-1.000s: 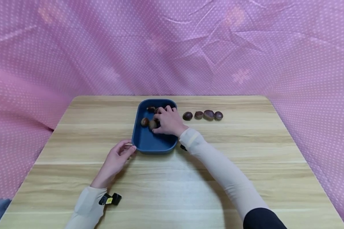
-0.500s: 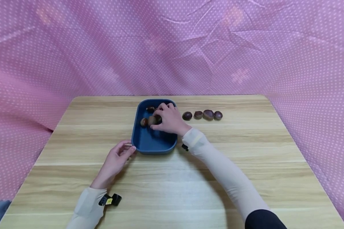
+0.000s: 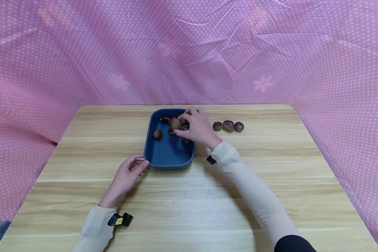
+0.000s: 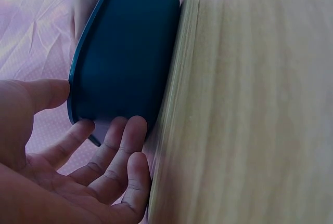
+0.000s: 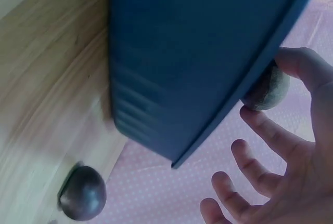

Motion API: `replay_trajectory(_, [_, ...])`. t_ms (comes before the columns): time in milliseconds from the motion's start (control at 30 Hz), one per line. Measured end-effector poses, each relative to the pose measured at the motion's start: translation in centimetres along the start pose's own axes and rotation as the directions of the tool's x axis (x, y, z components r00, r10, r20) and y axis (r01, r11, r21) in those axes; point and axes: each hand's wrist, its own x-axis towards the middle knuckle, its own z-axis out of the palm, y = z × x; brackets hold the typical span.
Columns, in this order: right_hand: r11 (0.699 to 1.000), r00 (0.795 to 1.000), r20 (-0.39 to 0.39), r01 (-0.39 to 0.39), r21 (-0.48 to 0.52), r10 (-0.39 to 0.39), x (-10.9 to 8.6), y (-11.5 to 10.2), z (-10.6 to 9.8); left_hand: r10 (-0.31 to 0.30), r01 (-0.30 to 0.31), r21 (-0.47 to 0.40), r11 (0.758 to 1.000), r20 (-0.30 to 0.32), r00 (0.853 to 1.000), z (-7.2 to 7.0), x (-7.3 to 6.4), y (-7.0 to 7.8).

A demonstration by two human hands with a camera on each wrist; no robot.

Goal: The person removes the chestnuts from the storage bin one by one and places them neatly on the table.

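A dark blue rectangular box holds several brown chestnuts, among them one at its left. My left hand holds the box's near left corner; in the left wrist view the thumb presses the rim and fingertips touch the outer wall. My right hand is over the box's right side. Between its thumb and index finger it pinches a chestnut, at rim height in the right wrist view. The other right fingers are spread. My right hand covers part of the box's contents.
Right of the box, chestnuts lie in a row on the wooden table. The right wrist view shows a chestnut on the table close to the box. A pink dotted cloth hangs behind and beside the table.
My right hand has moved right and lifted, carrying a chestnut from the box's middle. It now hides the row's leftmost chestnut in the head view. My left hand stays at the corner.
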Motion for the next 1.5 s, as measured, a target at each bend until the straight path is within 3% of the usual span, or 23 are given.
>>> replay_trajectory(433, [0.987,0.993,-0.032,-0.107,0.123,0.112,-2.6,2.0,-1.1,-0.020,0.020,-0.006,1.000,-0.004,1.000,0.0,-0.1,0.0])
replay_trajectory(900, [0.981,0.983,-0.075,-0.156,0.115,0.165,-4.9,5.7,-1.9,-0.006,0.006,-0.002,1.000,-0.006,1.000,0.0,-0.2,-0.1])
replay_trajectory(1233, [0.973,0.977,-0.014,-0.208,0.102,0.211,-6.2,7.4,-1.2,-0.013,0.013,0.000,1.000,0.005,1.000,0.1,-0.2,0.1])
replay_trajectory(1500, [0.975,0.973,0.082,-0.219,0.025,0.217,-6.3,7.8,-0.8,-0.008,0.008,0.005,1.000,0.005,1.000,0.0,-0.2,0.1])
